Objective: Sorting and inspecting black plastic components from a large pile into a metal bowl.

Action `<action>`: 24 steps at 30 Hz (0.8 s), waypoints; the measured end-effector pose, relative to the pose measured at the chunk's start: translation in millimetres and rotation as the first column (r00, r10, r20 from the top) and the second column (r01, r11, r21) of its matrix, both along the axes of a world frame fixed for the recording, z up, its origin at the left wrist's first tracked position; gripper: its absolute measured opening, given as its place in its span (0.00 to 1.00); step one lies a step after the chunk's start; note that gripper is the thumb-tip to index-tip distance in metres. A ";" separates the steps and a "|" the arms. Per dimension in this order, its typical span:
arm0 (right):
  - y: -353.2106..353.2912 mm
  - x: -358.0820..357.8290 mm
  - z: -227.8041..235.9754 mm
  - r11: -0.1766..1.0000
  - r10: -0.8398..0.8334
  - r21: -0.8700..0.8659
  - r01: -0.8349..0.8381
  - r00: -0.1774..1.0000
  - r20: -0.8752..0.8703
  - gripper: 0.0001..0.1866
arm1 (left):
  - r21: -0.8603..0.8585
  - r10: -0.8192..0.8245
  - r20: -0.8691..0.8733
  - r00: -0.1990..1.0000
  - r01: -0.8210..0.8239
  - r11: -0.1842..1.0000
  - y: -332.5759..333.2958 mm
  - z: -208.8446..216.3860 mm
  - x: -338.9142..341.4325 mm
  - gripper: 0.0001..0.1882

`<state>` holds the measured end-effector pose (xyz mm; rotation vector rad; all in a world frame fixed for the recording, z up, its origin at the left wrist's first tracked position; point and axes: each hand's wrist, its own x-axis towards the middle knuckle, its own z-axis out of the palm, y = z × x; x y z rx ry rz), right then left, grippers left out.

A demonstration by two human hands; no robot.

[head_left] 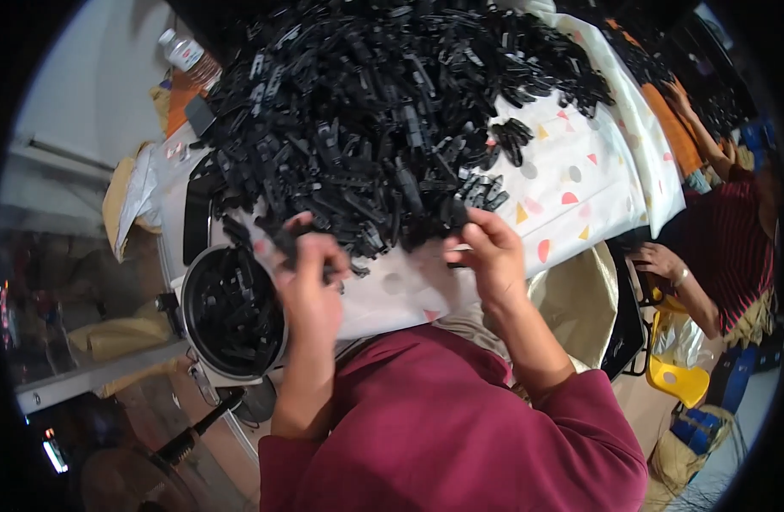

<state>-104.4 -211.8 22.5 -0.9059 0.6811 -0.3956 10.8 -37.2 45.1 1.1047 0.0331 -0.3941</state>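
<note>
A large heap of long, narrow black plastic clip-like pieces [349,111] covers most of the table. My left hand [311,260] is at the heap's near edge beside a round pot, its fingers curled around a few black pieces and slightly blurred. To its right, my right hand [497,256] is bent with thumb and forefinger at a small dark piece [453,213], whose exact shape I cannot make out. The dark-rimmed pot [187,320], at the left near corner, holds many similar black pieces.
A white cloth [580,183] with coloured shapes covers the table. A plastic bottle [187,55] stands at the far left. On the right, another person's hand [661,260] is near a pale sack [584,299] and a yellow chair [678,380]. A fan [132,478] is at lower left.
</note>
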 end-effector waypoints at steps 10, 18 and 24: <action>-3.6 -24.4 -7.4 0.999 0.041 -0.018 -0.040 0.999 0.017 0.12 | 0.715 -0.562 0.588 0.582 -0.698 0.024 80.1 12.0 18.9 0.35; 10.9 -23.0 10.7 0.999 0.031 -0.019 -0.030 0.997 0.067 0.12 | 0.823 -0.730 0.538 0.421 -0.450 0.347 -54.3 -37.9 -6.4 0.11; -2.9 -36.5 4.0 0.995 0.050 -0.089 -0.042 0.994 0.095 0.13 | 0.712 -0.626 0.549 0.553 0.082 0.697 -30.0 -17.8 -4.9 0.07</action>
